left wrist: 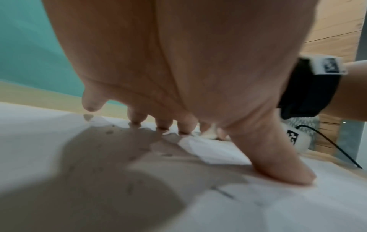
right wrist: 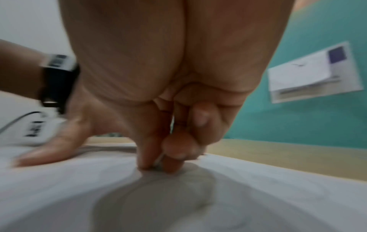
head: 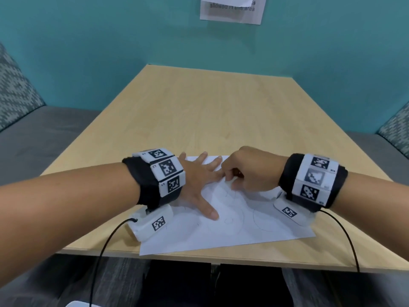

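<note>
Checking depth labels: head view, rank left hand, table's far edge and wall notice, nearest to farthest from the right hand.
1. left hand: just to the left, flat on the paper.
2. table's far edge: ahead.
3. wall notice: beyond that edge, up high.

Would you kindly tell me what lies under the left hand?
A white sheet of paper, pressed flat by the left hand; any drawing beneath the palm is covered.

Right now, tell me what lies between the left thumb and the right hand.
Only bare paper with faint drawn arcs; the head view shows it.
</note>
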Available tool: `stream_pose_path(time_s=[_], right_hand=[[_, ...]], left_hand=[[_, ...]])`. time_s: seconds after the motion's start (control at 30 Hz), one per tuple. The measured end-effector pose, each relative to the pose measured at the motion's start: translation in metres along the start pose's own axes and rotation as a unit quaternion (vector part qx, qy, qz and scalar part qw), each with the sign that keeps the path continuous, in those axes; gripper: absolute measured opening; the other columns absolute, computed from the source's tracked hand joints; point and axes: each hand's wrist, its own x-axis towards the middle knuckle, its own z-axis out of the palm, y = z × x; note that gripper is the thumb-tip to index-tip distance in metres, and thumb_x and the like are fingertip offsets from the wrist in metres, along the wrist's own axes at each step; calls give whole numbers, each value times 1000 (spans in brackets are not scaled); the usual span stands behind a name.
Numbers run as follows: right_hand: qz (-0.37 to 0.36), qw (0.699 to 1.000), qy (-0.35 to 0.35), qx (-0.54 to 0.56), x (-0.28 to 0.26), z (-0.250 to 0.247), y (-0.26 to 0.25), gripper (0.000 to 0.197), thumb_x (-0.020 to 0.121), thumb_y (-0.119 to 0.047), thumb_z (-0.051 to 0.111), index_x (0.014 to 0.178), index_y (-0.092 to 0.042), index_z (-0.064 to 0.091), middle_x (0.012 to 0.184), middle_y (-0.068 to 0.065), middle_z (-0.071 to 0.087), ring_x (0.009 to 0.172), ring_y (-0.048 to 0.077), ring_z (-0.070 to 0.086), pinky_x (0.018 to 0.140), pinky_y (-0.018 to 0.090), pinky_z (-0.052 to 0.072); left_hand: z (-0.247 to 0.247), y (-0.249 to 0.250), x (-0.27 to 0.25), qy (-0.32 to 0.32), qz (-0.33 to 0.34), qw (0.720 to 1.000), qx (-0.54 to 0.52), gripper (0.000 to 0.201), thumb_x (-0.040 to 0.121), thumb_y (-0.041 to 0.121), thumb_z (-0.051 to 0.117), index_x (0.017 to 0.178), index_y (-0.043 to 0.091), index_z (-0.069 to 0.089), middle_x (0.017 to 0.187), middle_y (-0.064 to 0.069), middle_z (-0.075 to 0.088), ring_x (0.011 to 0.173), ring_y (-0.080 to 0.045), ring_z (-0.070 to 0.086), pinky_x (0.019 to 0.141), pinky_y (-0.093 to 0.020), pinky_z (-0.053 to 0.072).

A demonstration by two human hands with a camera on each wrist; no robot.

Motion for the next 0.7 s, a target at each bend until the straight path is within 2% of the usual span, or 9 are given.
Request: stream_pose_path(time_s=[0.13, 0.23, 0.3, 0.4, 0.47, 0.5, 0.6, 0.63, 0.7], right_hand=[[-64, 995, -69, 15, -11, 12, -27, 15, 79, -12, 65, 72, -19, 54, 66, -9, 54, 57, 5, 44, 55, 16, 31], [-7, 999, -31, -13, 0, -4, -5, 6, 79, -12, 65, 84, -14, 66, 69, -8, 57, 61, 10, 47, 63, 21, 37], [13, 1000, -2, -14, 3, -9, 2, 3, 78, -12, 66, 78, -15, 65, 61, -11, 52, 57, 9, 46, 62, 25, 38], [-37, 998, -44, -20, -6, 2, -24, 6, 78, -8, 63, 77, -14, 60, 57, -16, 41, 54, 2, 38, 55, 22, 31], [-59, 996, -71, -15, -10, 4, -29, 7, 79, -9, 64, 79, -13, 59, 59, -16, 41, 55, 3, 40, 54, 20, 31], [-47, 996, -67, -24, -7, -1, -24, 5, 79, -10, 65, 81, -12, 62, 60, -17, 43, 57, 5, 43, 56, 20, 33], [16, 1000, -12, -22, 2, -12, 6, 3, 78, -12, 68, 79, -14, 65, 58, -17, 48, 56, 5, 45, 62, 24, 36], [16, 1000, -2, -21, 2, -10, 7, 3, 77, -12, 68, 79, -13, 65, 58, -15, 50, 55, 4, 45, 61, 24, 36], [-13, 1000, -23, -17, -4, -1, -8, 5, 77, -12, 64, 82, -14, 65, 62, -11, 54, 55, 5, 45, 60, 23, 37]], left_hand=[[-1, 2, -1, 4, 0, 1000, 9, 111, 68, 86, 55, 152, 48, -6, 163, 7, -26, 149, -31, -22, 112, -72, -5], [0, 0, 1, 2, -1, 1000, 15, 116, 67, 88, 53, 151, 47, -16, 163, 10, -25, 150, -33, -20, 111, -74, -4], [0, 1, 1, 1, -1, 1000, 11, 118, 66, 88, 54, 150, 47, -17, 162, 13, -26, 149, -34, -20, 110, -74, -5], [-1, 2, -1, 2, 3, 1000, 8, 105, 68, 86, 57, 152, 50, 3, 163, 13, -23, 149, -34, -23, 110, -74, -6], [-1, 1, -2, 8, 7, 1000, 3, 100, 69, 84, 57, 150, 51, 10, 163, 11, -24, 148, -34, -24, 111, -73, -6], [-1, 1, -2, 10, 8, 1000, 2, 103, 68, 85, 57, 151, 51, 6, 163, 12, -24, 149, -34, -23, 111, -73, -6], [-1, 2, -2, 9, -6, 1000, 13, 118, 68, 86, 56, 150, 49, -20, 162, 11, -25, 149, -33, -21, 111, -72, -7], [-1, 3, -2, 10, -9, 1000, 14, 118, 68, 86, 56, 148, 49, -22, 163, 10, -25, 149, -33, -21, 111, -72, -7], [-1, 2, -1, 11, -3, 1000, 10, 113, 68, 86, 56, 149, 51, -15, 163, 10, -24, 149, -35, -21, 110, -73, -6]])
